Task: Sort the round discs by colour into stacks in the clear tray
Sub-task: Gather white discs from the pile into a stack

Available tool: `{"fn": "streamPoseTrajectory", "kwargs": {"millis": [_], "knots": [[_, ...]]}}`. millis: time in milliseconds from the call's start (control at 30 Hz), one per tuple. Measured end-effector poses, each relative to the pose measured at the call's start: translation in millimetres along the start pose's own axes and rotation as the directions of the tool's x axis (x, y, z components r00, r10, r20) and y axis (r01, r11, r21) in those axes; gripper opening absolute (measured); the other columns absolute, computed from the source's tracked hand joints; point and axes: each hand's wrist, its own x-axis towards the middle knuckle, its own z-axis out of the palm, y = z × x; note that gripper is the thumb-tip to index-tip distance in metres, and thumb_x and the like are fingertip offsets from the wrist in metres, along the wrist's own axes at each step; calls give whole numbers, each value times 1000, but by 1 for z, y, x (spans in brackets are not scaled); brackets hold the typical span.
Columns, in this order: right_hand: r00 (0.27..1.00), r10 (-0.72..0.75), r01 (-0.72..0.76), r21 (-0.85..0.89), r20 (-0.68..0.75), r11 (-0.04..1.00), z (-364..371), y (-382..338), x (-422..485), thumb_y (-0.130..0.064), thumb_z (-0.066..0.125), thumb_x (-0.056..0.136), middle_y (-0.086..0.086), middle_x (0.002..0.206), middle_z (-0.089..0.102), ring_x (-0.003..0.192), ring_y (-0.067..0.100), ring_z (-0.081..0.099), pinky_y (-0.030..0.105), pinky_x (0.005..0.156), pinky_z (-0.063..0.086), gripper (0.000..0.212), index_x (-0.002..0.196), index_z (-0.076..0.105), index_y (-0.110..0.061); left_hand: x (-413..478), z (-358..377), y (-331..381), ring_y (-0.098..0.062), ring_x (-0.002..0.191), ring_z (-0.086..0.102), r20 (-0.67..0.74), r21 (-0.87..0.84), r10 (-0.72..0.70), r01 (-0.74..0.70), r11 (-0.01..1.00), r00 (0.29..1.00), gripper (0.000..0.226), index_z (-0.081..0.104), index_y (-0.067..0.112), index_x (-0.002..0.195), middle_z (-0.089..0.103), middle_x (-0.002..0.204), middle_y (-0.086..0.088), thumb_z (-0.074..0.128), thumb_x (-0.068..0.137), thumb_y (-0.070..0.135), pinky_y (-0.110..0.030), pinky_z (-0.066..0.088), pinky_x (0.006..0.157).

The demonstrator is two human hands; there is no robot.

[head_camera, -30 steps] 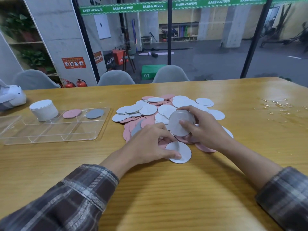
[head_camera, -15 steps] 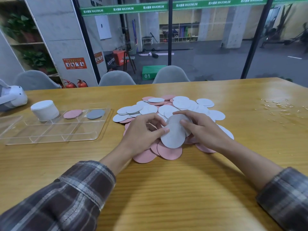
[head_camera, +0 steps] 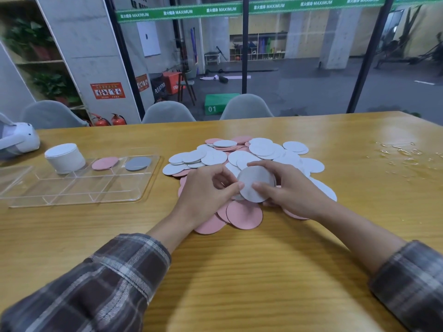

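We see white disc (head_camera: 257, 185) above pile (head_camera: 262, 149): right hand (head_camera: 294, 190) grips it, left hand (head_camera: 203, 190) pinches its edge.

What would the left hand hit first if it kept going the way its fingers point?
The white disc that the right hand holds. The left hand points straight at it, with its thumb tip at the disc's edge, apparently touching, though depth is unclear.

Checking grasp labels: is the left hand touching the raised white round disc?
Touching. Head view: thumb tip of the left hand meets the white round disc; the right hand grips it.
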Motion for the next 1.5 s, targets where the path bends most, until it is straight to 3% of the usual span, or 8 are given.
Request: {"fn": "streamPoseTrajectory", "kwargs": {"millis": [133, 433, 667, 867, 1067, 1267, 1367, 1500], "knots": [[993, -9, -9, -153, -120, 988, -4, 5, 3, -26, 68, 94, -13, 115, 67, 104, 8, 63, 29, 86, 53, 37, 129, 60, -32, 1, -6, -10, -8, 74, 60, 145, 220, 150, -180, 959, 978, 27, 76, 23, 88, 67, 82, 13, 92, 74, 40, -19, 47, 67], [975, -14, -28, -186, -220, 982, -4, 7, 4, -24, 66, 95, -14, 111, 66, 100, 3, 60, 5, 72, 43, 34, 126, 60, -34, 3, -1, -16, -5, 83, 56, 211, 341, 322, -379, 861, 923, 20, 81, 23, 99, 62, 90, 12, 81, 87, 39, -23, 47, 70], [973, -35, -13, -203, -230, 979, -5, 7, 5, -22, 67, 94, -13, 118, 66, 108, 11, 58, 29, 90, 48, 38, 130, 61, -33, 9, -1, -13, -21, 73, 58, 204, 455, 629, -642, 618, 750, 17, 77, 13, 84, 64, 82, 0, 69, 95, 23, -36, 48, 63], [974, -33, -16, -214, -222, 977, -6, 7, 5, -23, 65, 94, -14, 119, 66, 109, 10, 59, 29, 90, 48, 38, 130, 61, -34, 7, -2, -8, -25, 71, 57, 214, 461, 688, -692, 555, 694, 14, 75, 10, 84, 64, 82, -3, 69, 95, 16, -40, 48, 62], [979, -40, -5, -220, -201, 975, -7, 7, 4, -23, 65, 94, -11, 119, 67, 110, 14, 59, 35, 93, 50, 38, 129, 61, -34, 3, -3, -2, -23, 70, 55, 154, 442, 709, -690, 574, 688, 6, 77, 11, 88, 62, 78, -2, 74, 93, 13, -36, 45, 61], [979, -63, 24, -193, -195, 981, -7, 5, 5, -23, 66, 94, -13, 119, 67, 110, 10, 60, 33, 95, 50, 37, 128, 62, -34, 2, -5, 1, -22, 64, 54, 17, 420, 668, -612, 670, 744, 36, 75, 12, 90, 63, 73, 2, 55, 107, 35, -38, 47, 60], [978, -68, 32, -176, -198, 984, -7, 4, 4, -23, 66, 94, -15, 116, 68, 109, 8, 61, 31, 93, 51, 36, 128, 62, -35, 1, -6, 1, -20, 67, 59, -17, 385, 620, -567, 728, 784, 15, 73, 10, 91, 66, 77, 2, 65, 100, 20, -39, 50, 61], [978, -68, 41, -138, -199, 990, -7, 3, 4, -24, 65, 97, -19, 114, 68, 106, 4, 61, 31, 92, 51, 33, 126, 63, -39, 0, -3, 5, -10, 72, 56, -39, 204, 489, -472, 858, 872, 6, 72, 11, 88, 66, 81, 5, 73, 92, 6, -16, 42, 67]]}}
